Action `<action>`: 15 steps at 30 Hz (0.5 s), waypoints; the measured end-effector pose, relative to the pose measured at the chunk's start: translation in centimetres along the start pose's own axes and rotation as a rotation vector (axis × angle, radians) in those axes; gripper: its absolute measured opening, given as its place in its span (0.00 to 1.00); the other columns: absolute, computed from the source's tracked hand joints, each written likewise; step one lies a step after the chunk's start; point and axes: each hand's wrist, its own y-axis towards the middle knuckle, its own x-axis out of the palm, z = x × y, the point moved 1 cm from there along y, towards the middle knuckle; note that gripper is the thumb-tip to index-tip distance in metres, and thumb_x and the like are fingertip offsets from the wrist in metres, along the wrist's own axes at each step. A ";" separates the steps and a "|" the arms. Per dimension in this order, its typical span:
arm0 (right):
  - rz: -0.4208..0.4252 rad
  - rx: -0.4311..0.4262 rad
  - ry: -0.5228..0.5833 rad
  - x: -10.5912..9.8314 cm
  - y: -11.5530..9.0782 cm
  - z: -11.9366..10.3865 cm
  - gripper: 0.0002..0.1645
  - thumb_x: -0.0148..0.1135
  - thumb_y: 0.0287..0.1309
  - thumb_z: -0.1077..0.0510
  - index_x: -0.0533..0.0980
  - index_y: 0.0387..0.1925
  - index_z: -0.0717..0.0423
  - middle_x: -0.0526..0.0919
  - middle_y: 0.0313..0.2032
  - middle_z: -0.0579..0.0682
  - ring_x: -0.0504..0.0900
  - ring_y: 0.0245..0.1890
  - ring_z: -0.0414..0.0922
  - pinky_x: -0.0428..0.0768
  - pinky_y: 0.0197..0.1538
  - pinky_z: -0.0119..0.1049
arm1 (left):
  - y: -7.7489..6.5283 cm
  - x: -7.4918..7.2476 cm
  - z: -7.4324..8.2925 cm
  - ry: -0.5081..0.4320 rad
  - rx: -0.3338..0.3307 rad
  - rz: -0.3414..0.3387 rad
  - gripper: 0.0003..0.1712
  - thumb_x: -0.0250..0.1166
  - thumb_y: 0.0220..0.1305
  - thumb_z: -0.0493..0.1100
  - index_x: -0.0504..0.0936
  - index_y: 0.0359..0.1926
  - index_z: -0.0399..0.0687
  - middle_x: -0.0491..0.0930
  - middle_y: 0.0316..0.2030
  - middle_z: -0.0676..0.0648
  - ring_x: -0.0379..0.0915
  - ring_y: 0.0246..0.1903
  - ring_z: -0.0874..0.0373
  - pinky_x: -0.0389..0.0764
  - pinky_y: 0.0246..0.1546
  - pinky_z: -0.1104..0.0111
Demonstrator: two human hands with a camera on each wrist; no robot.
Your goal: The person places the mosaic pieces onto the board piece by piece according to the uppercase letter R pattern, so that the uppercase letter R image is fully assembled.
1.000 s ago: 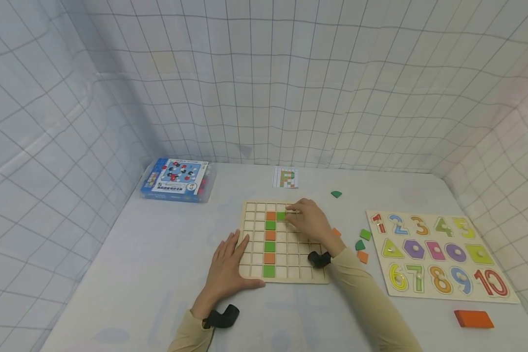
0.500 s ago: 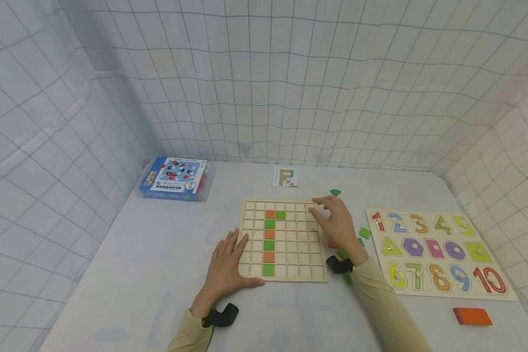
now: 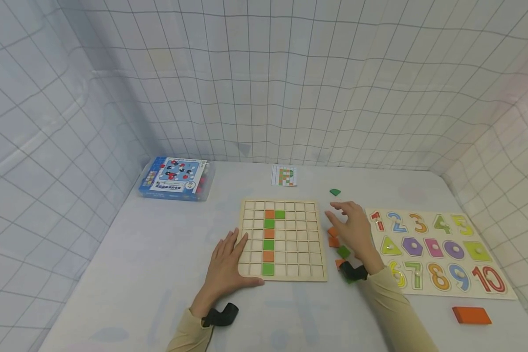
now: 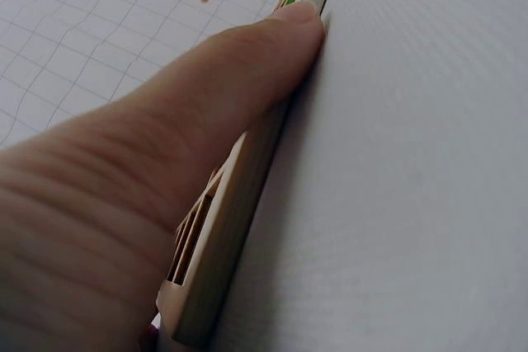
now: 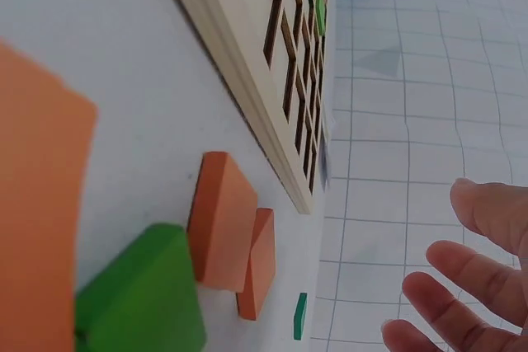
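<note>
A wooden grid board [image 3: 299,244] lies flat, with a column of alternating orange and green square tiles and one green tile [image 3: 279,214] beside the top orange one. My left hand [image 3: 229,266] rests at the board's left front corner, fingers spread on its left side; its thumb [image 4: 247,55] lies along the front edge. Right of the board, my right hand [image 3: 355,232] hovers over loose tiles with thumb and fingers apart and holds nothing. Orange tiles [image 5: 227,224] and a green tile [image 5: 148,294] lie below it. The right forearm and wrist strap cover some pieces.
A small pattern card [image 3: 284,176] lies behind the board, and a green quarter-round piece [image 3: 335,192] to its right. A number-and-shape puzzle board [image 3: 435,286] and an orange block [image 3: 472,315] are at right. A boxed set [image 3: 176,178] sits back left.
My right hand has moved from the board's top rows rightward, off the board and over the loose tiles, uncovering the green tile in the upper row. The left hand stays put.
</note>
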 end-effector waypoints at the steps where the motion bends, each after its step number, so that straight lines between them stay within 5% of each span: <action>1: -0.006 0.012 -0.003 -0.1 -0.1 0.1 0.21 0.66 0.57 0.52 0.80 0.48 0.61 0.80 0.42 0.56 0.76 0.39 0.55 0.74 0.35 0.46 | 0.0 0.0 0.0 -0.001 -0.001 -0.001 0.69 0.74 0.32 0.71 0.58 0.71 0.42 0.48 0.71 0.38 0.38 0.71 0.44 0.44 0.67 0.50; 15: -0.151 0.123 -0.094 -0.8 -0.9 1.2 0.25 0.67 0.56 0.48 0.79 0.50 0.60 0.81 0.43 0.57 0.76 0.41 0.53 0.76 0.37 0.46 | 0.0 0.0 0.1 -0.001 -0.003 0.002 0.69 0.74 0.31 0.70 0.58 0.71 0.42 0.49 0.71 0.38 0.38 0.70 0.44 0.44 0.67 0.50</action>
